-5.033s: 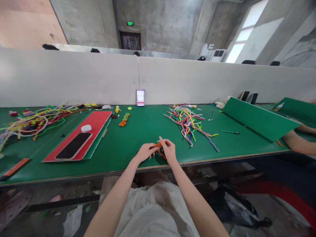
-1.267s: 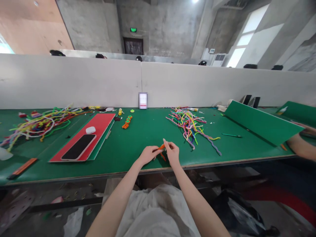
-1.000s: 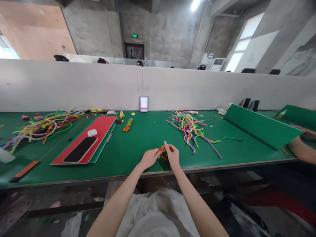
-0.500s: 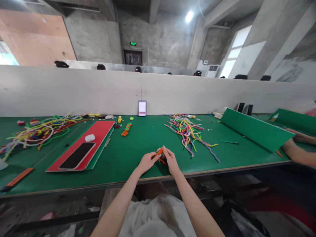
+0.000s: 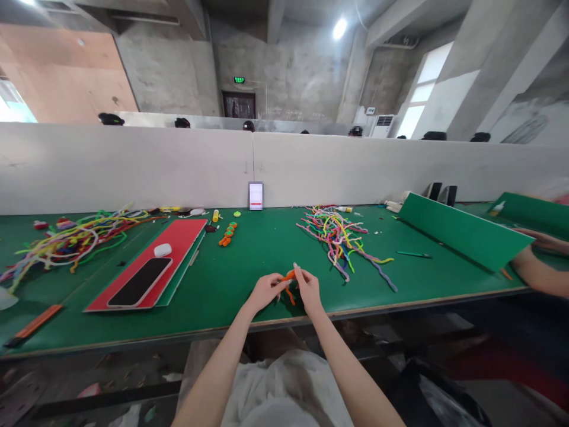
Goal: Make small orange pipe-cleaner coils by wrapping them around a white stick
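Near the table's front edge, my left hand (image 5: 267, 289) and my right hand (image 5: 308, 289) both pinch an orange pipe cleaner (image 5: 290, 276) between them. One orange end hangs down below the fingers, and part of the piece is hidden by the hands. Farther back and to the left lies a small figure (image 5: 228, 234) of twisted orange and green pipe cleaner, apart from both hands. A loose pile of multicoloured pipe cleaners (image 5: 335, 231) spreads on the table to the right of my hands.
On the left, a red board (image 5: 182, 237) carries a phone (image 5: 140, 281) and a white case (image 5: 162, 249). Another pipe cleaner heap (image 5: 84, 237) and an orange cutter (image 5: 33, 325) lie beyond. A green panel (image 5: 462, 231) stands at right, beside a co-worker's arm (image 5: 542, 273).
The orange piece has turned a little in my fingers, and its loose end now hangs lower. Both hands stay in nearly the same place.
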